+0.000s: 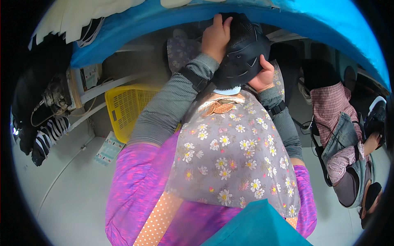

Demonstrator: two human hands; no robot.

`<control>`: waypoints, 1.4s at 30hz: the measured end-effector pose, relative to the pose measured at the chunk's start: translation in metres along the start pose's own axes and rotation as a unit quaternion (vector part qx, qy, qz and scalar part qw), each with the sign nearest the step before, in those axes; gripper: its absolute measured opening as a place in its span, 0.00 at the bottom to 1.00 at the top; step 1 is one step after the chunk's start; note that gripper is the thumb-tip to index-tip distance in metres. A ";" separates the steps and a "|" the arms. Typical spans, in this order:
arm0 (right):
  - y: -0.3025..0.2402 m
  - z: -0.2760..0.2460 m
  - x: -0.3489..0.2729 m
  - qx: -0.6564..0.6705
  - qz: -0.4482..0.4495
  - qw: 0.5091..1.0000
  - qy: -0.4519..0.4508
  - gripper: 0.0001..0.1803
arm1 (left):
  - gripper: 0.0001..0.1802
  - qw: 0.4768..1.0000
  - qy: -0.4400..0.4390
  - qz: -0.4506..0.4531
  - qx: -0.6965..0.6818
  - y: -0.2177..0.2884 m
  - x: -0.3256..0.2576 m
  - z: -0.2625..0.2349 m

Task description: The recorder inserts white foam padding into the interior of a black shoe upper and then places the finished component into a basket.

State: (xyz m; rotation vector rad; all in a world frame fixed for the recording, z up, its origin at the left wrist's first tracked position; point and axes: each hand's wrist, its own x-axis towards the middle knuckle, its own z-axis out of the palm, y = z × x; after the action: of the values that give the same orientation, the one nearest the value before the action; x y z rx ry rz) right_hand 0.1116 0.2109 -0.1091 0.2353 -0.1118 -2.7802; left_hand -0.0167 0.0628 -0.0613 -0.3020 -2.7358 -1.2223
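While the left hand (216, 40) grips the black shoe-like piece (238, 61) at its eleven o'clock edge and the right hand (263, 75) at four, I see it remotely at one o'clock, near the blue surface (308, 24); either grip slackening could, I judge, let it twist.
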 end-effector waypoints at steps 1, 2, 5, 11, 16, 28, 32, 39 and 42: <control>0.001 0.000 0.000 -0.002 0.002 1.000 0.004 0.31 | 0.18 1.000 0.005 0.018 -0.001 -0.003 0.001 0.002; 0.001 0.000 0.001 -0.001 0.003 1.000 0.005 0.31 | 0.18 0.999 0.011 0.037 -0.001 -0.005 0.003 0.004; 0.000 0.000 -0.001 0.007 0.027 0.999 -0.021 0.31 | 0.18 0.998 0.012 0.057 -0.005 -0.010 0.004 0.006; 0.000 0.010 -0.002 -0.017 0.007 1.000 0.020 0.31 | 0.17 1.000 0.005 0.016 0.026 0.008 0.003 -0.014; -0.010 0.005 -0.004 -0.022 0.017 0.999 -0.031 0.34 | 0.18 0.997 0.044 0.071 -0.004 0.033 0.000 -0.031; -0.003 -0.002 0.000 -0.008 0.023 1.000 -0.006 0.32 | 0.17 0.998 0.041 0.036 0.017 -0.005 -0.001 0.006; -0.002 0.003 0.000 -0.029 0.014 0.999 0.013 0.31 | 0.17 0.999 0.032 0.034 0.008 -0.003 0.000 0.007; 0.004 0.038 -0.003 -0.037 -0.010 0.999 0.027 0.33 | 0.17 0.995 0.066 0.065 0.031 0.018 0.002 -0.032; 0.013 0.059 -0.010 -0.013 0.017 1.000 -0.006 0.39 | 0.17 0.989 0.110 0.103 0.015 0.035 0.004 -0.056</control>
State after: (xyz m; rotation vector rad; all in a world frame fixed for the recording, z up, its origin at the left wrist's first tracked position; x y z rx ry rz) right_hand 0.1148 0.2050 -0.0485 0.2072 -0.0811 -2.7479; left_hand -0.0102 0.0440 0.0022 -0.4094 -2.4646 -1.0881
